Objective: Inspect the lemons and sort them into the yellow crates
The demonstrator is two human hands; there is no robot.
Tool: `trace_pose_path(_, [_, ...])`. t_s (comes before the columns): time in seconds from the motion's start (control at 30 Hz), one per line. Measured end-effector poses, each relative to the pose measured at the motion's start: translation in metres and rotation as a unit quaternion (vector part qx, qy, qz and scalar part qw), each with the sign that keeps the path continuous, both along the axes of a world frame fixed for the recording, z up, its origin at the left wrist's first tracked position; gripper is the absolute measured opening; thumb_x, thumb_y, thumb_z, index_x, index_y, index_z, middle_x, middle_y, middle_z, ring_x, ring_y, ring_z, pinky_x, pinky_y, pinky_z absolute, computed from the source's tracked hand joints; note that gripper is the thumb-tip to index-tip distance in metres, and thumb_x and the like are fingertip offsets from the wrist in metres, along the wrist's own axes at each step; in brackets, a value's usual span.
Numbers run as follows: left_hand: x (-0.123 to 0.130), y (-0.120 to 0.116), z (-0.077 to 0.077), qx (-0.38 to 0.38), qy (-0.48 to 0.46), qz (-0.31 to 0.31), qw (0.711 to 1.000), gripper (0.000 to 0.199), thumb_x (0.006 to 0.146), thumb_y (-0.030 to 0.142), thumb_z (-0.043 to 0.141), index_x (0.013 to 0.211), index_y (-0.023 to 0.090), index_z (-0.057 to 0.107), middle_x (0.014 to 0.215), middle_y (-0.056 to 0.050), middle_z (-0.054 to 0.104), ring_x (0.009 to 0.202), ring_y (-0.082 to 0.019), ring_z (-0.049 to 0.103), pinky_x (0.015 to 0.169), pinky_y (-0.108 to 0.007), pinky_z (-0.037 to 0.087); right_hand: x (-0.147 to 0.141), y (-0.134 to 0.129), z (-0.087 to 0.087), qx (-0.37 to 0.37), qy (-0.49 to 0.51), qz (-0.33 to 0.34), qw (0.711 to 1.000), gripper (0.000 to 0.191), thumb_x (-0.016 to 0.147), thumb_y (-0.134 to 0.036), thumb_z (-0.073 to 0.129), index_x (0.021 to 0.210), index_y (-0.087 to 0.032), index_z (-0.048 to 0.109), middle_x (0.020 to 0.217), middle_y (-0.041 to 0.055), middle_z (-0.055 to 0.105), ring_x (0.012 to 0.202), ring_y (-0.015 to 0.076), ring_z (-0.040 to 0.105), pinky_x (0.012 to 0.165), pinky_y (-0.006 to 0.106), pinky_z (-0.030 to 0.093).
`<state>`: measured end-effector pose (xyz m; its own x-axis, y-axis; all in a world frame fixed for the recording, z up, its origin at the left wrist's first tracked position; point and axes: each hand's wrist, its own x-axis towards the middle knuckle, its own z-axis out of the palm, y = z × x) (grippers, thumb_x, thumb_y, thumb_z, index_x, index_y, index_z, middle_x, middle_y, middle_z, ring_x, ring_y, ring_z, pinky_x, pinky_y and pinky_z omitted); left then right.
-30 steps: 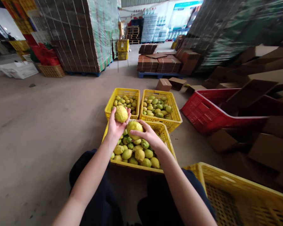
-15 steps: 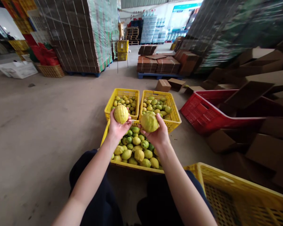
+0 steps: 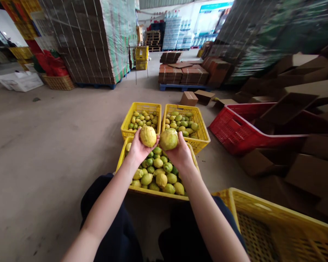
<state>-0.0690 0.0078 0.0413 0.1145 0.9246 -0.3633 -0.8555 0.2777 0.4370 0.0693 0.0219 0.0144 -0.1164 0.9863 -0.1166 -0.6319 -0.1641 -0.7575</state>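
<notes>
My left hand [image 3: 140, 150] cradles a yellow lemon [image 3: 148, 136], its fingers curled beneath the fruit. Close beside it, my right hand [image 3: 182, 153] grips a greener, larger-looking lemon [image 3: 168, 139] from the right side. Both fruits are held up above a yellow plastic crate [image 3: 158, 194] full of yellow and green lemons [image 3: 161, 180]. Behind that crate stand two more yellow crates, the left one [image 3: 123, 128] and the right one [image 3: 205, 140], each holding smaller-looking lemons. My forearms hide parts of the near crate's sides.
At the lower right is another yellow crate [image 3: 262, 207], its slatted bottom showing. A red crate [image 3: 229, 134] with cardboard in it stands to the right, among loose open boxes [image 3: 303, 174]. Farther back, flattened cartons [image 3: 194, 75] lie on a blue pallet [image 3: 184, 88]. Wrapped stacks [image 3: 90, 43] rise behind.
My left hand has moved right with its lemon, and my right hand slightly left and up with the other. The two lemons are now closer together, and the right one has turned.
</notes>
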Motion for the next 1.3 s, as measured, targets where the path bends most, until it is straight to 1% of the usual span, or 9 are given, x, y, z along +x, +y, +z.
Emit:
trace_pose_path(0.17, [-0.002, -0.002, 0.004, -0.004, 0.016, -0.001, 1.0, 0.034, 0.092, 0.043, 0.054, 0.104, 0.014, 0.065, 0.081, -0.008, 0.07, 0.075, -0.018, 0.07, 0.066, -0.026, 0.06, 0.003, -0.007, 0.009, -0.011, 0.012, 0.0, 1.0, 0.024, 0.07, -0.039, 0.075, 0.087, -0.026, 0.064, 0.087, -0.0009, 0.072, 0.084, 0.0201, 0.07, 0.076, 0.035, 0.06])
trace_pose_path(0.33, [-0.003, -0.004, 0.006, -0.037, 0.01, -0.03, 0.999, 0.035, 0.095, 0.036, 0.049, 0.113, 0.009, 0.061, 0.085, -0.012, 0.071, 0.078, -0.02, 0.071, 0.064, -0.027, 0.061, 0.006, -0.007, 0.007, -0.021, -0.019, 0.025, 0.999, 0.029, 0.075, -0.047, 0.068, 0.089, -0.023, 0.066, 0.084, 0.0037, 0.073, 0.074, 0.021, 0.07, 0.069, 0.035, 0.061])
trace_pose_path(0.77, [0.0, -0.001, 0.0, -0.081, 0.017, -0.018, 0.996, 0.039, 0.097, 0.039, 0.043, 0.115, 0.01, 0.061, 0.081, -0.011, 0.07, 0.072, -0.019, 0.071, 0.059, -0.024, 0.059, 0.009, -0.003, 0.0, -0.086, -0.03, 0.054, 0.994, 0.039, 0.075, -0.059, 0.061, 0.083, -0.021, 0.067, 0.074, 0.0048, 0.074, 0.05, 0.0168, 0.063, 0.047, 0.029, 0.054])
trace_pose_path(0.87, [0.002, -0.002, -0.002, -0.076, 0.059, -0.024, 0.995, 0.038, 0.097, 0.04, 0.044, 0.106, 0.009, 0.063, 0.076, -0.01, 0.068, 0.064, -0.016, 0.068, 0.055, -0.022, 0.056, 0.008, -0.002, 0.0, -0.095, -0.032, 0.047, 0.994, 0.04, 0.076, -0.059, 0.06, 0.081, -0.021, 0.067, 0.072, 0.0046, 0.073, 0.048, 0.016, 0.061, 0.044, 0.028, 0.052])
trace_pose_path(0.93, [0.004, -0.003, -0.006, -0.049, 0.119, 0.003, 0.992, 0.029, 0.093, 0.037, 0.054, 0.103, 0.012, 0.064, 0.08, -0.009, 0.068, 0.066, -0.015, 0.067, 0.057, -0.022, 0.056, 0.008, -0.002, 0.001, -0.09, -0.046, 0.044, 0.994, 0.038, 0.075, -0.058, 0.063, 0.082, -0.02, 0.066, 0.069, 0.0039, 0.071, 0.048, 0.0153, 0.06, 0.043, 0.027, 0.051])
trace_pose_path(1.0, [0.006, -0.005, -0.009, 0.0, 0.183, 0.063, 0.981, 0.026, 0.083, 0.033, 0.069, 0.104, 0.018, 0.063, 0.094, -0.007, 0.07, 0.079, -0.017, 0.068, 0.066, -0.024, 0.057, 0.007, -0.002, 0.002, -0.075, -0.068, 0.019, 0.995, 0.034, 0.072, -0.052, 0.069, 0.084, -0.021, 0.066, 0.07, 0.0022, 0.069, 0.051, 0.0148, 0.06, 0.044, 0.026, 0.052])
trace_pose_path(1.13, [0.007, -0.011, -0.008, 0.106, 0.26, 0.161, 0.946, 0.05, 0.06, 0.017, 0.087, 0.103, 0.026, 0.061, 0.113, 0.0, 0.065, 0.111, -0.018, 0.061, 0.089, -0.023, 0.05, 0.006, -0.005, 0.002, 0.011, -0.149, -0.094, 0.984, 0.043, 0.058, -0.035, 0.083, 0.092, -0.023, 0.06, 0.091, 0.0006, 0.069, 0.075, 0.0179, 0.066, 0.06, 0.029, 0.058])
trace_pose_path(1.23, [0.006, -0.016, -0.003, 0.16, 0.298, 0.202, 0.919, 0.058, 0.047, -0.001, 0.087, 0.095, 0.023, 0.062, 0.112, 0.002, 0.061, 0.118, -0.016, 0.055, 0.099, -0.019, 0.042, 0.005, -0.007, 0.0, 0.116, -0.259, -0.198, 0.938, 0.056, 0.05, -0.023, 0.085, 0.098, -0.026, 0.056, 0.106, 0.0002, 0.064, 0.092, 0.02, 0.064, 0.079, 0.034, 0.056])
trace_pose_path(1.3, [0.006, -0.018, -0.002, 0.195, 0.335, 0.207, 0.898, 0.057, 0.047, -0.003, 0.085, 0.092, 0.023, 0.062, 0.112, 0.001, 0.059, 0.119, -0.017, 0.052, 0.102, -0.02, 0.04, 0.004, -0.009, -0.001, 0.174, -0.308, -0.232, 0.906, 0.057, 0.051, -0.018, 0.081, 0.101, -0.027, 0.056, 0.113, 0.0012, 0.062, 0.102, 0.0212, 0.061, 0.087, 0.035, 0.053])
